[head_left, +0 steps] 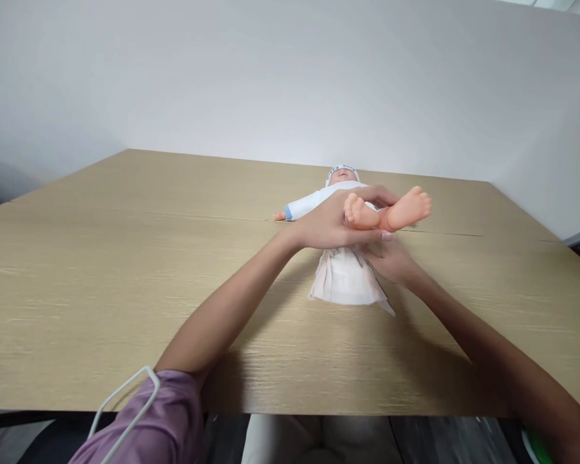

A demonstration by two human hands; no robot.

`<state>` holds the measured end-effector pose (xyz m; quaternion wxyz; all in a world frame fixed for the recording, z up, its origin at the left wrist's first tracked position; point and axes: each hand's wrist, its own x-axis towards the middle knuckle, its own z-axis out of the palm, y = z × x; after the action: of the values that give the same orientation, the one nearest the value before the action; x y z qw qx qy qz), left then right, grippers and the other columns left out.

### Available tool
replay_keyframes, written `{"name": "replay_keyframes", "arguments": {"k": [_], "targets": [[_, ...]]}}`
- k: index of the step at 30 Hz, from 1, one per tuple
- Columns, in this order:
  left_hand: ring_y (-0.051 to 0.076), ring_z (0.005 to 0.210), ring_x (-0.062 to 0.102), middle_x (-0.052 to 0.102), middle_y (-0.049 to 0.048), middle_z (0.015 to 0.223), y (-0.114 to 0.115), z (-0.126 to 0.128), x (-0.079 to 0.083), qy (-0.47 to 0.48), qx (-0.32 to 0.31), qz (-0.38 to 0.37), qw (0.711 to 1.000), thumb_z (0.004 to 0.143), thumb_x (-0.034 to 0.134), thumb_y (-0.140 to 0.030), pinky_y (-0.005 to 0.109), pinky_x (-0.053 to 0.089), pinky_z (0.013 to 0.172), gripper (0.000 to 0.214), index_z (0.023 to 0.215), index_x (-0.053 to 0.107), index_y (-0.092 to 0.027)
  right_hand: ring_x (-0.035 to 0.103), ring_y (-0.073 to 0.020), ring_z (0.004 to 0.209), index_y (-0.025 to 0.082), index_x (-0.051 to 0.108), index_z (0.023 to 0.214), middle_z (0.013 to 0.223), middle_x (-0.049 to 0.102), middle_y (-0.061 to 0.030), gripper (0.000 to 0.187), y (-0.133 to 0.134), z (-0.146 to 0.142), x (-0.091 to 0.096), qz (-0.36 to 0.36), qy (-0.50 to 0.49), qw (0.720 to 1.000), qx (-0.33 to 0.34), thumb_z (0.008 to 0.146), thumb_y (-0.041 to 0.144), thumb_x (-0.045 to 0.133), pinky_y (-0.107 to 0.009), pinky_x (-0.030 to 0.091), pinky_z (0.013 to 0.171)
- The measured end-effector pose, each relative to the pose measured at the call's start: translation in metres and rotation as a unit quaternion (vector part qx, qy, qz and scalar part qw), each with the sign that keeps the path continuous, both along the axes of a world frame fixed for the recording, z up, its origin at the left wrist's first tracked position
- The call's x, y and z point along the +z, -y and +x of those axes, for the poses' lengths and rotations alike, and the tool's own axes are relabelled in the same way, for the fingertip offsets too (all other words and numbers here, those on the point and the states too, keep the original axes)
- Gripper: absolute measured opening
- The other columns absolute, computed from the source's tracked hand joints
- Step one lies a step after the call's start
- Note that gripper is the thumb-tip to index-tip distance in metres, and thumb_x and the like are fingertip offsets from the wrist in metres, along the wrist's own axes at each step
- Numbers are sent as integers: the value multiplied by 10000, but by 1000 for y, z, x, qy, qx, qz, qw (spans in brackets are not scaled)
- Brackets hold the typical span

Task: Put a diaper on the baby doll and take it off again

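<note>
A baby doll (319, 200) in a white top and cap lies on its back on the wooden table (125, 258), head away from me. My left hand (333, 222) is closed round the doll's ankles and holds both bare feet (391, 209) up off the table. Under the doll's bottom lies a white diaper (345, 283), spread toward me. My right hand (391, 258) rests at the diaper's right side beneath the raised legs; its fingers are mostly hidden.
The light wooden table runs wide to both sides, with its front edge close to my body. A plain white wall stands behind. A white cord (125, 399) hangs near my left sleeve.
</note>
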<state>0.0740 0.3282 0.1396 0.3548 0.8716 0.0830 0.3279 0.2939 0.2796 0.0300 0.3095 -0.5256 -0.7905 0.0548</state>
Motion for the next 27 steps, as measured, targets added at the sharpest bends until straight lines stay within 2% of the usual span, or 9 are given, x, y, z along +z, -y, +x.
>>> {"name": "replay_keyframes", "arguments": {"k": [3,5,7,9,13,17,22,24,27], "targets": [[286,1177,711,766,121,1276,4,4,-7,-13,-4,-3,1000,912,850,-448,425,568,1042,447,1272,752,-203,710,-371,1270,202,623,1432,1336,741,-166,495,30,7,7,33,-28,997,-66,1083,551,586,-528,617,1036],[282,1182,712,771,117,1270,6,7,-12,-16,-15,3,1000,909,856,-445,430,566,1056,447,1274,756,-206,685,-386,1288,198,577,1460,1356,711,-182,561,39,7,11,81,-50,992,-81,1044,570,636,-554,601,1047],[277,1213,708,767,116,1301,10,5,-18,-12,-38,9,999,923,846,-421,436,560,1085,411,1270,761,-219,699,-379,1250,204,582,1457,1320,721,-173,532,41,7,13,104,-53,992,-46,1043,534,635,-552,604,1031],[281,1281,687,749,119,1360,14,-4,-23,-10,-49,16,999,931,840,-394,443,541,1130,400,1289,756,-237,719,-365,1208,210,612,1452,1300,739,-162,474,40,11,13,93,-41,995,11,1042,447,636,-527,611,1019],[298,1350,661,719,120,1423,17,-42,-37,-52,-13,19,998,904,864,-397,466,531,1162,557,1416,692,-263,685,-333,1317,261,688,1435,1430,708,-123,409,47,32,11,61,-15,993,101,1036,290,600,-485,566,1131],[311,1376,661,737,120,1407,16,-80,-65,-120,-8,26,992,937,816,-370,547,493,1227,470,1382,707,-265,613,-296,1449,291,746,1359,1447,702,-96,407,54,58,-5,64,69,979,182,1057,208,487,-520,505,1212],[355,1525,556,689,160,1518,16,-99,-103,-136,-29,64,988,963,764,-303,625,452,1265,489,1440,675,-245,585,-249,1503,312,759,1355,1465,723,-71,423,51,73,-29,64,150,968,192,1101,149,464,-506,489,1249],[346,1559,524,681,154,1540,17,-100,-110,-153,-17,87,984,985,732,-243,617,449,1274,498,1477,658,-249,579,-241,1514,315,755,1363,1473,722,-67,409,50,74,-32,64,153,967,194,1121,165,462,-500,487,1259],[315,1593,492,669,131,1567,17,-101,-111,-180,-16,119,976,1028,646,-166,582,431,1303,512,1532,626,-258,561,-242,1535,315,744,1382,1500,709,-63,400,54,75,-30,54,151,968,194,1138,188,453,-511,473,1280]]}}
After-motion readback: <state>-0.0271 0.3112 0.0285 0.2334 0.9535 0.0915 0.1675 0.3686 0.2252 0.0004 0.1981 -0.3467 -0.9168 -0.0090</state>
